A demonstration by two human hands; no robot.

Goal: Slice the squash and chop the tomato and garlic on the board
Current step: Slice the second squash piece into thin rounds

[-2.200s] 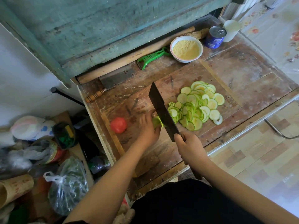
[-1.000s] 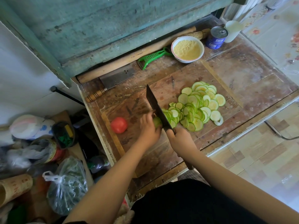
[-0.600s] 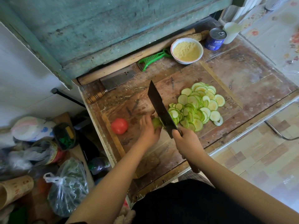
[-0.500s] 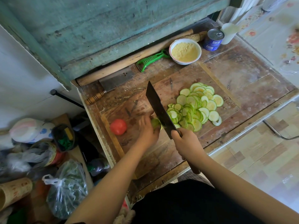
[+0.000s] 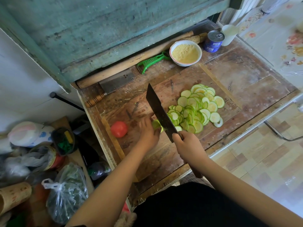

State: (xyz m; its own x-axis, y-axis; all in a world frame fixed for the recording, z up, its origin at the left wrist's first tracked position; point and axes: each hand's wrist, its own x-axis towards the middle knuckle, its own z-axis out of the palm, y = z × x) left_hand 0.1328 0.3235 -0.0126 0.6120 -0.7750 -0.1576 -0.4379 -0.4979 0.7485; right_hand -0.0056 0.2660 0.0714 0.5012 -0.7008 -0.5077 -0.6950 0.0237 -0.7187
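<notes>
The right hand [image 5: 186,143] grips the handle of a big dark knife [image 5: 159,112]; the blade points up and away across the board [image 5: 172,89], just beside the squash end [image 5: 156,124]; whether the edge touches the board I cannot tell. The left hand [image 5: 148,133] presses down on the small green squash end with bent fingers and holds it near the middle of the board; the hand looks a bit blurry. A heap of thin round squash slices [image 5: 196,107] lies on the right half of the board, right beside the blade. A red tomato [image 5: 119,129] sits by the board's left edge, a little apart from the left hand.

The board lies on a worn wooden table [image 5: 246,76]. Along the table's far edge lie a long wooden stick [image 5: 131,63], a second cleaver [image 5: 114,83] with a wooden handle, and a green peeler [image 5: 152,60]. A white bowl [image 5: 185,53] of yellow powder stands near the far edge; a blue tin can [image 5: 214,40] and a white cup [image 5: 229,34] stand by the far right corner.
</notes>
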